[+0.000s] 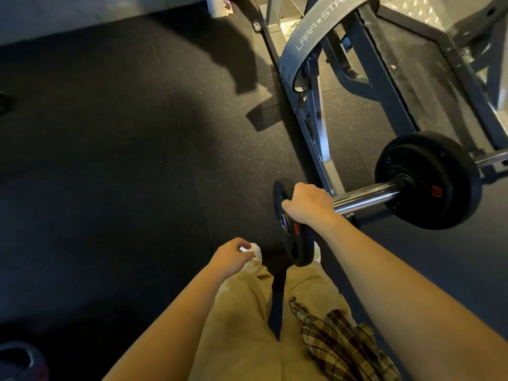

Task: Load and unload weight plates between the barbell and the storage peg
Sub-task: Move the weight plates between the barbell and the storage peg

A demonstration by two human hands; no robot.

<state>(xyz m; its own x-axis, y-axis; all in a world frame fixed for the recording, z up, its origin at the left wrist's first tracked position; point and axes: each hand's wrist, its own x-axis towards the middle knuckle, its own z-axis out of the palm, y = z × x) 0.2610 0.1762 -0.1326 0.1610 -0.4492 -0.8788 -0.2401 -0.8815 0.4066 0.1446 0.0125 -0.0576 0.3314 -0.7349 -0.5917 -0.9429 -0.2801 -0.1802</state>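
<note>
My right hand (308, 203) grips the top rim of a small black weight plate (298, 243) with a red mark, held upright at the free end of the chrome barbell sleeve (365, 198). Whether the plate's hole is on the sleeve cannot be told. Farther along the sleeve sit two larger black plates (428, 182), pushed against the collar. My left hand (232, 255) hangs low over my legs with loosely curled fingers and holds nothing.
A grey rack frame (313, 114) with "LARA STAR" lettering stands behind the barbell. Black rubber flooring (123, 160) stretches to the left. Part of a dark round object (19, 361) shows at the bottom left corner. No storage peg is in sight.
</note>
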